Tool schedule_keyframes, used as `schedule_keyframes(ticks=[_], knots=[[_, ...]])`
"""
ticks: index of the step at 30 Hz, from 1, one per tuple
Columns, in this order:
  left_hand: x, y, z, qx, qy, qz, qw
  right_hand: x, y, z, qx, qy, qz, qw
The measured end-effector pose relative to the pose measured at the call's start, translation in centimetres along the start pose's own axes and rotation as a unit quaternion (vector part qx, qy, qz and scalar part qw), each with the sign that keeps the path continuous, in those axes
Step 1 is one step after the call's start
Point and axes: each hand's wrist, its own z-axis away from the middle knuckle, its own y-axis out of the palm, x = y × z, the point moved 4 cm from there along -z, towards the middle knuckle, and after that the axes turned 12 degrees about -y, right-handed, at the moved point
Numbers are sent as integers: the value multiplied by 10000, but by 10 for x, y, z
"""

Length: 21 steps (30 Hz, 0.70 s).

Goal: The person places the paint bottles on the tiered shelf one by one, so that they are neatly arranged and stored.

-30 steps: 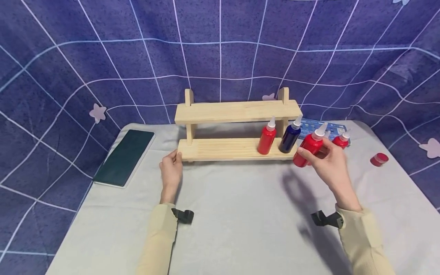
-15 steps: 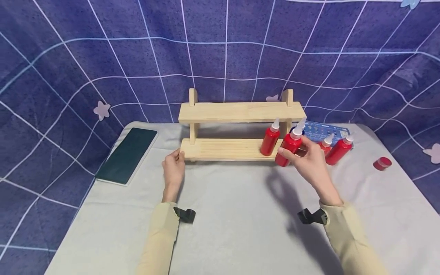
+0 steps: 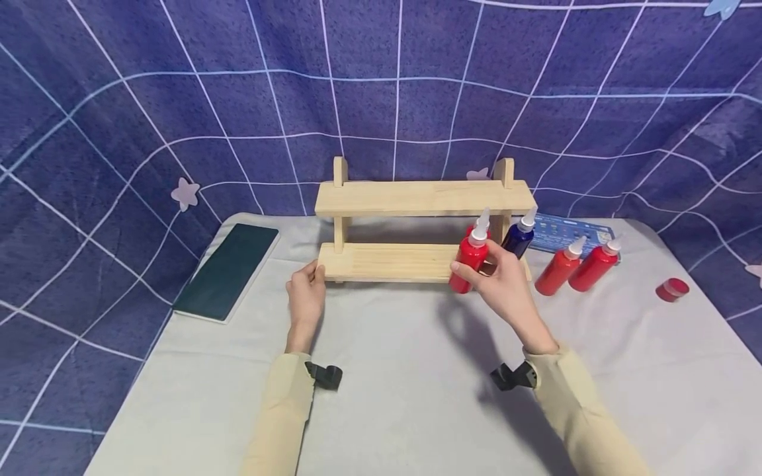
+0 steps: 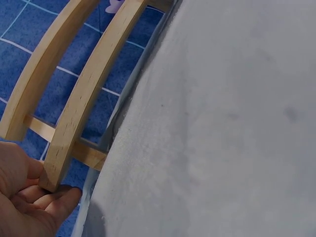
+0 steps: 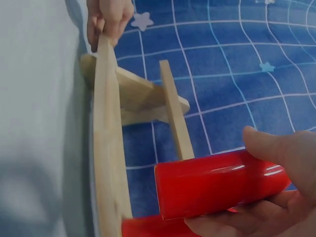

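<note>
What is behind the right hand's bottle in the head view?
Another red bottle, its top showing, and the lower shelf. The held bottle and right hand hide most of that bottle's body.

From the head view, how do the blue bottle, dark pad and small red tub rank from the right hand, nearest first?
From the right hand:
1. Blue bottle: just behind it, at the shelf's right end.
2. Small red tub: far right.
3. Dark pad: far left, past the left hand.
</note>
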Motion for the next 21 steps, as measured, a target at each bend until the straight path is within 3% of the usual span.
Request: schedule_keyframes(ticks=[10,21], knots=[[2,-1,0,-24,-26,34,10000,-3,23,-6,131,41,221,9997],[-2,-2,3,-36,3,20,10000,-9,46,-24,74,7,-333,9994]])
